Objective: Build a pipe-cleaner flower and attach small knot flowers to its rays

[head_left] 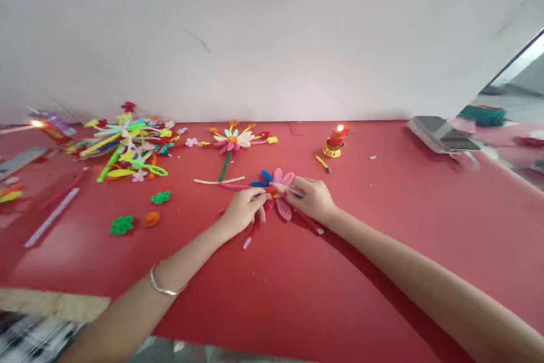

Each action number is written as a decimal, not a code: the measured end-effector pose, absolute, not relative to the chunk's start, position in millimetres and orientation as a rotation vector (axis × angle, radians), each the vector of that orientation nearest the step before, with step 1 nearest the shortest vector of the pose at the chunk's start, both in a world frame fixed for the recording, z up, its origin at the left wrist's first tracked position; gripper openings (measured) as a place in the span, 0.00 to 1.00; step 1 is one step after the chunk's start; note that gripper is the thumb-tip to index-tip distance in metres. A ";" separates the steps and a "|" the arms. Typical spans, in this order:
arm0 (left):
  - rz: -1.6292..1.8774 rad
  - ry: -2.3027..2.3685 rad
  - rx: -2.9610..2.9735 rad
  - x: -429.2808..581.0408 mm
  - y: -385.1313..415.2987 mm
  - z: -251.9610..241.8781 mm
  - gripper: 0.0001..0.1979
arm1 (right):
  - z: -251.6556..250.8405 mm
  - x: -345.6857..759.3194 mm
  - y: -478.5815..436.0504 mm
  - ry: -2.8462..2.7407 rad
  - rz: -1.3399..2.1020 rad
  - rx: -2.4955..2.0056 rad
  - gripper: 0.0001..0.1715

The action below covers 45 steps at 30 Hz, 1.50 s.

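A half-made pipe-cleaner flower [277,182] with pink and blue petals lies on the red table [382,227], between both hands. My left hand [243,210] pinches it from the left with closed fingers, a silver bangle on that wrist. My right hand [312,197] grips it from the right, fingers curled over a red pipe-cleaner stem [255,233] that runs toward me. A white and a pink pipe cleaner [219,181] lie just left of the flower.
A finished flower with a green stem [232,142] lies behind. A heap of coloured pipe-cleaner pieces [127,145] sits at the back left, with loose green and orange blossoms [121,225] nearer. A lit red candle [335,141] burns at the back. A white wall bounds the table.
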<state>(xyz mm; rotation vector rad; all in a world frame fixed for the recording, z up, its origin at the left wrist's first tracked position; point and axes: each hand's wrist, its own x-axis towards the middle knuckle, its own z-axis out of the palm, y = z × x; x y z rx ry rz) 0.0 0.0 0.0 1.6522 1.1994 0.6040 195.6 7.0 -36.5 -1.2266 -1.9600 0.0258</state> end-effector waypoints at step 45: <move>0.513 1.399 2.390 -3.1 -16.4 12.0 0.11 | -31.3 195.5 3.1 -2.202 -0.134 -1.082 0.15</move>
